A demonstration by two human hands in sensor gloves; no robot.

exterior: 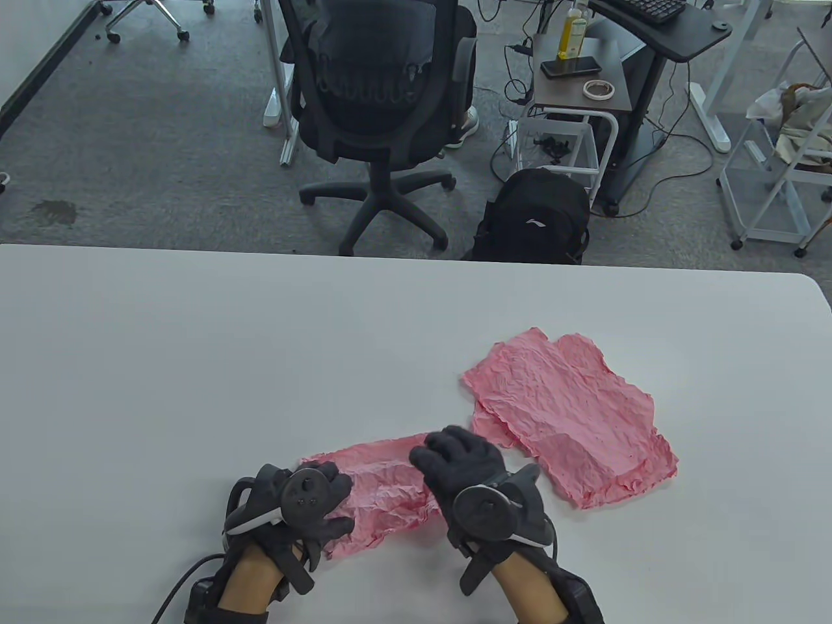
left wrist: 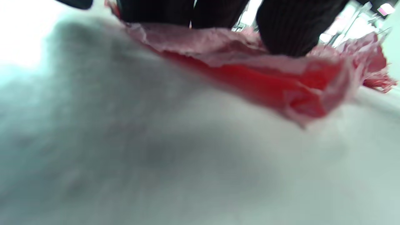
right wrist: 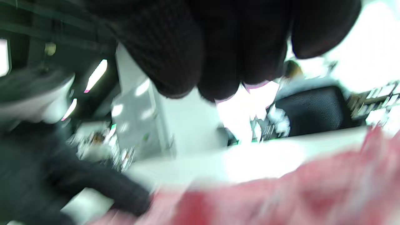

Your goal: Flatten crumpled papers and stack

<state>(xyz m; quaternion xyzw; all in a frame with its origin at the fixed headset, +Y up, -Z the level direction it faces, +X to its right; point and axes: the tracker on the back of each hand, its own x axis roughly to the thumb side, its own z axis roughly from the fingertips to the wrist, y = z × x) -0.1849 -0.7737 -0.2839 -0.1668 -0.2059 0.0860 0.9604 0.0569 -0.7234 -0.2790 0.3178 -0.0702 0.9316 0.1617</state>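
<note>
The white worktop (exterior: 195,357) fills the near half of the room, and on its right side lies the stack (exterior: 572,422) of pink sheets already smoothed — at least two, roughly overlapped, their long axis slanting from far-left to near-right. Nearer the front edge, just left of that stack and apart from it, is the pink paper (exterior: 383,481) now being worked, still creased and rumpled, its length running mostly left to right with the right end tipped slightly away.

The left hand (exterior: 305,504) presses flat on the paper's left end, fingers spread, pinning it; in the left wrist view a gloved fingertip bears down on the wrinkled edge. The right hand (exterior: 471,481) rests over the right end with its fingers (exterior: 442,452) loosely extended — touching or just above, I cannot tell, and it grips nothing.

This looks like the flattening step on what may be the last sheet. Next it wants a firm outward sweep, then a lift across onto the stack, edges turned to match.
</note>
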